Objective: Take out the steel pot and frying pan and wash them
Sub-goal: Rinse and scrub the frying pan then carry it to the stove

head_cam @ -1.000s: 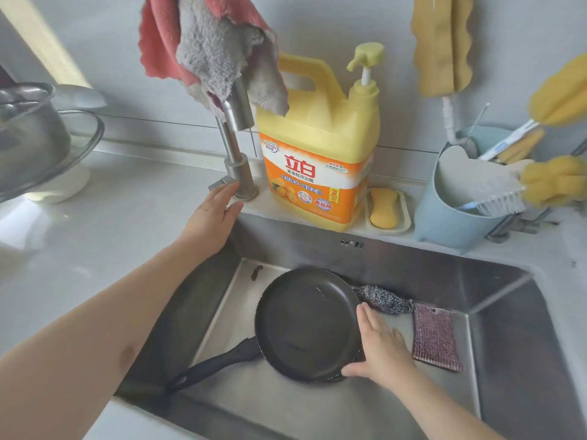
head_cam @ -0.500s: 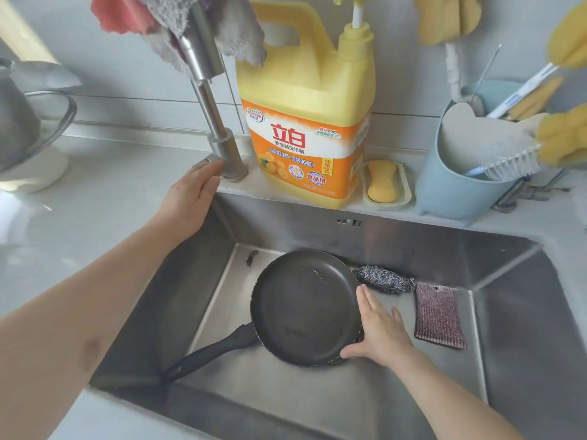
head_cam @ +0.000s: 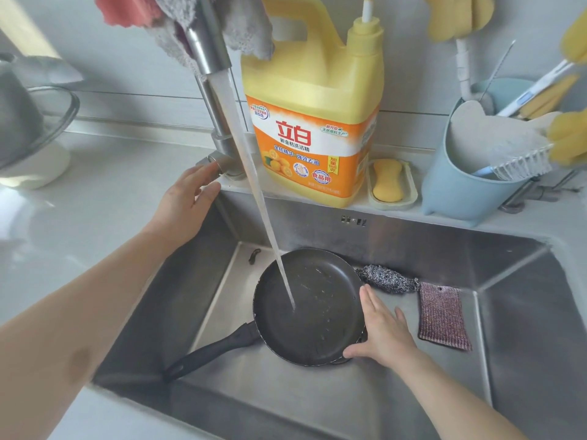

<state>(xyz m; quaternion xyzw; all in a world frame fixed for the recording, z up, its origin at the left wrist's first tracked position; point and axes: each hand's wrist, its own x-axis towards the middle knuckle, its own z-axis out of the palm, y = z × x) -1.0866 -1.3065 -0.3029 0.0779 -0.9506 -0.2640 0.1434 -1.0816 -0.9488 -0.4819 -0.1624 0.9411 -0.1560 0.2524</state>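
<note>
At the desk's left edge sits the steel pot [head_cam: 16, 122], unwashed. The left hand [head_cam: 184, 201] rests spread beside the tap lever [head_cam: 216, 161] at the sink's back-left corner. Water [head_cam: 254, 185] pours into the frying pan [head_cam: 309, 306] on the sink [head_cam: 524, 312] floor. The right hand [head_cam: 381, 331], fingers spread, steadies its right rim. The stream could splash out or tip the pan if that hand slips.

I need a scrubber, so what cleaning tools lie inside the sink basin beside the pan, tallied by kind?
Steel wool scourer: 1
Purple scrubbing cloth: 1
Total: 2, both lying on the sink floor to the right of the frying pan.
</note>
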